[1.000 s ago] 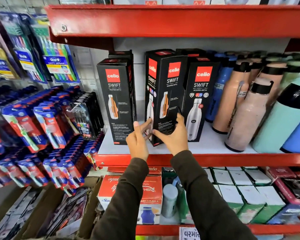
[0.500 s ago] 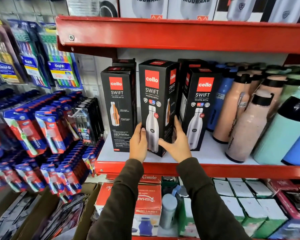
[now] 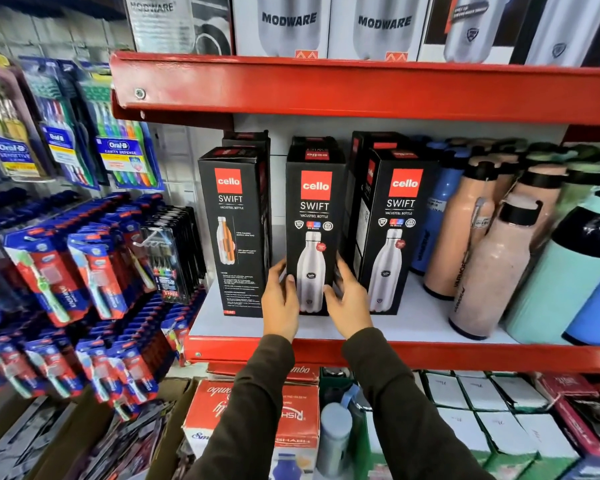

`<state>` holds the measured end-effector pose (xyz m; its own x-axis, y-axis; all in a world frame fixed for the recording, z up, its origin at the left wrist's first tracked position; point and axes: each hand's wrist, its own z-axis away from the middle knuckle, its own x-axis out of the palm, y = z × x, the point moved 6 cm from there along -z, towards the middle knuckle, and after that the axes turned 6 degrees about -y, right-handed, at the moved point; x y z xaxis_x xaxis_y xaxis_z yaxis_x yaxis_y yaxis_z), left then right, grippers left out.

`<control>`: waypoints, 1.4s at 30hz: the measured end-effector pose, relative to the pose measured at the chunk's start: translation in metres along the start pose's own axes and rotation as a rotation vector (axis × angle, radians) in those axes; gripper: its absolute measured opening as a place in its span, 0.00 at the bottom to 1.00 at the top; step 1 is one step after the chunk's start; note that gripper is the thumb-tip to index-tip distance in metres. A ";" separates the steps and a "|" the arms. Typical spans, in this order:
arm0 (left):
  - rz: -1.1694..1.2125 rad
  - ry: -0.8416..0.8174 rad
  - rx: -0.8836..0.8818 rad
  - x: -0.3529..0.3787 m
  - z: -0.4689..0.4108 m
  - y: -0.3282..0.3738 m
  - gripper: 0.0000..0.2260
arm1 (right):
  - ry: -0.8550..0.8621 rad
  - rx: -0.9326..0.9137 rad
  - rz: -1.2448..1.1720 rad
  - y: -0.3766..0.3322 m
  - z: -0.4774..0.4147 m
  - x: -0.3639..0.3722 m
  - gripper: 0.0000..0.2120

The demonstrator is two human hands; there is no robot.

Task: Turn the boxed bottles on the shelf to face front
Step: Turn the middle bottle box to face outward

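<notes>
Three black Cello Swift bottle boxes stand in a row on the white shelf board (image 3: 413, 323). The middle box (image 3: 314, 209) shows its front with a silver bottle picture. My left hand (image 3: 280, 304) grips its lower left edge and my right hand (image 3: 349, 299) holds its lower right edge. The left box (image 3: 234, 230) shows a side panel with an orange cutaway bottle and small text. The right box (image 3: 394, 230) faces front. More black boxes stand behind them, partly hidden.
Loose bottles, peach (image 3: 492, 265), blue and mint (image 3: 565, 282), crowd the shelf's right half. A red shelf edge (image 3: 361, 88) runs overhead with Modware boxes on top. Toothbrush packs (image 3: 94, 278) hang at the left. Cartons fill the shelf below.
The middle box has been turned from corner-on to facing front and set upright between its neighbours. Both hands stayed on its lower edges.
</notes>
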<state>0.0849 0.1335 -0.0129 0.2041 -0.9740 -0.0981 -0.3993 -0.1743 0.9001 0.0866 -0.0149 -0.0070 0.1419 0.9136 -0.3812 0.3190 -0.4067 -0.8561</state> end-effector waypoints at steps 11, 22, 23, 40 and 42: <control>-0.028 -0.002 -0.011 0.002 -0.002 -0.002 0.17 | 0.115 0.019 -0.003 0.006 0.001 0.003 0.30; -0.019 -0.030 -0.002 0.002 0.003 0.003 0.19 | 0.190 -0.009 0.033 -0.006 0.011 -0.002 0.27; -0.011 -0.030 0.011 0.002 0.005 0.004 0.19 | 0.238 -0.043 0.027 -0.010 0.016 -0.004 0.26; 0.013 0.279 0.043 -0.107 -0.001 0.013 0.20 | -0.129 -0.118 -0.076 -0.072 0.015 0.091 0.29; 0.129 0.164 -0.116 -0.108 -0.007 -0.003 0.20 | -0.199 -0.056 -0.048 -0.067 0.012 0.103 0.31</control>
<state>0.0697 0.2406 -0.0017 0.3045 -0.9489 0.0831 -0.3281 -0.0226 0.9444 0.0683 0.1069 0.0070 -0.0607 0.9116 -0.4065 0.3733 -0.3569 -0.8563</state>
